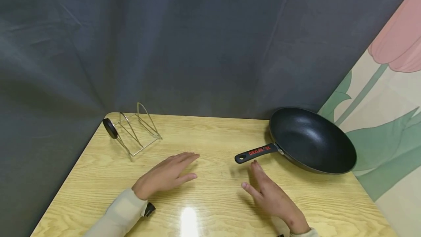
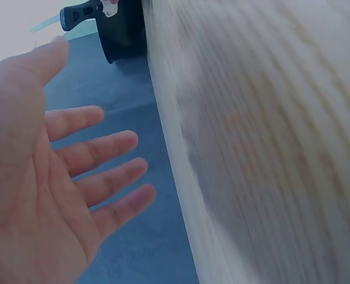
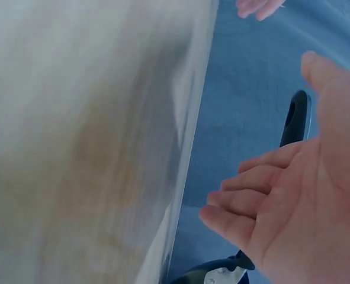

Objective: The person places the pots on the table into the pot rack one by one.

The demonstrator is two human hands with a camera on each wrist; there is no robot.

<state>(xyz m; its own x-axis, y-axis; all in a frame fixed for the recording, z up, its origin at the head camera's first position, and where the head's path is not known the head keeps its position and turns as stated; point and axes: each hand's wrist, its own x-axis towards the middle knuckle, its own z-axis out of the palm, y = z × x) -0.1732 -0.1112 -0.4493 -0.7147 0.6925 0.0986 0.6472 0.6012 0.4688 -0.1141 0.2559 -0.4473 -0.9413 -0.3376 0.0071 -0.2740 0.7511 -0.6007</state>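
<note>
evidently both hands are bare of any load above the pale wood-grained worktop (image 1: 217, 193). the left grip (image 1: 167, 174) is well open, its fingers stretched out and its thumb spread away from them, with nothing held; the palm is turned inward. the right grip (image 1: 273, 195) is open too, fingers together and reaching forward, thumb apart, also holding nothing. its fingertips are just beside the black handle (image 1: 256, 153) of the frying pan (image 1: 312, 142), with a narrow gap showing between them in the head view.

the pan is at the back right of the worktop, dark inside, its handle pointing left and marked with red lettering. at the back left, beyond the left grip and well apart from the pan, is a wire rack (image 1: 146, 146) with a round black knob (image 1: 110, 128) at its left end.

a light sleeve (image 1: 115, 211) covers the left forearm. a dark curtain (image 1: 210, 46) hangs behind, and a floral panel (image 1: 391, 101) with a pink tulip stands on the right.
</note>
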